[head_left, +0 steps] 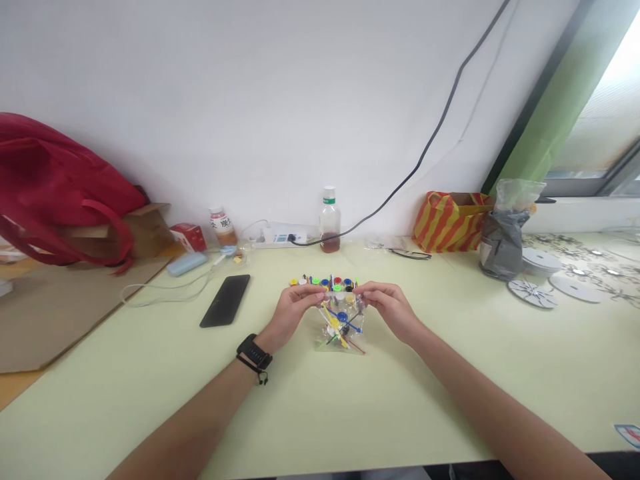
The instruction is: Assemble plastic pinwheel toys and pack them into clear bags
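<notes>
A small clear plastic bag filled with coloured sticks and little wheel-like pieces hangs just above the pale green table. My left hand pinches the bag's top edge on the left side, and my right hand pinches it on the right; both hands are closed on it. A black watch sits on my left wrist. Just behind the bag, a row of small coloured round pieces lies on the table.
A black phone lies left of my hands. Along the wall stand two bottles, a power strip, a red bag on cardboard, and a striped orange bag. White discs lie at the right.
</notes>
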Demonstrator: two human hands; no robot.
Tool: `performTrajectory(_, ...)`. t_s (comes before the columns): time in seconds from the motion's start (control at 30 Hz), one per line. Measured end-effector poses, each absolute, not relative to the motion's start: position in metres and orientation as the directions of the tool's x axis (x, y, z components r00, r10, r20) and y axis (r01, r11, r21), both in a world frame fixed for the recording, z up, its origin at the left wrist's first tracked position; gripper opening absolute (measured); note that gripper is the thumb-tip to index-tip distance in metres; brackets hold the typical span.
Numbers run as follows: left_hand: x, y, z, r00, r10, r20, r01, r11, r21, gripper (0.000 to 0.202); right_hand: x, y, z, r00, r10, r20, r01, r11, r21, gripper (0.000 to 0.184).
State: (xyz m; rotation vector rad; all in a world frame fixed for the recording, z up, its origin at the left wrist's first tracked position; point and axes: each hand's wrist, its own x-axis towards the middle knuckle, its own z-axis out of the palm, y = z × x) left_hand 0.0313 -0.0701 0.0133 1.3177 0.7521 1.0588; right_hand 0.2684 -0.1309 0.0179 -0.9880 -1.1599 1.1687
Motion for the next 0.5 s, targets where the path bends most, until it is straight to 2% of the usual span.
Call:
performTrajectory(0.17,0.0303,-0.0697,0.0099,0.361,0.913,0.19,-0.113,-0.159,0.981,0.03,0.2659,-0.1328,0.0198,0.02,0.98,0.199,-0.038,0.2,-0.979,0.032)
performTrajectory(0.3,0.0306,-0.0692,0.0105,0.379,0.906,0.188,-0.084,-0.169,0.982,0.041,0.2649,-0.1322,0.0175,0.014,0.977,0.211,-0.033,0.211,-0.977,0.04)
performTrajectory(0.5,0.0319,-0.0662,0.007,0.357,0.906,0.227,-0.031,-0.232,0.972,0.027,0.2641,-0.1311,0.0172,0.025,0.976,0.216,0.035,0.215,-0.976,0.034)
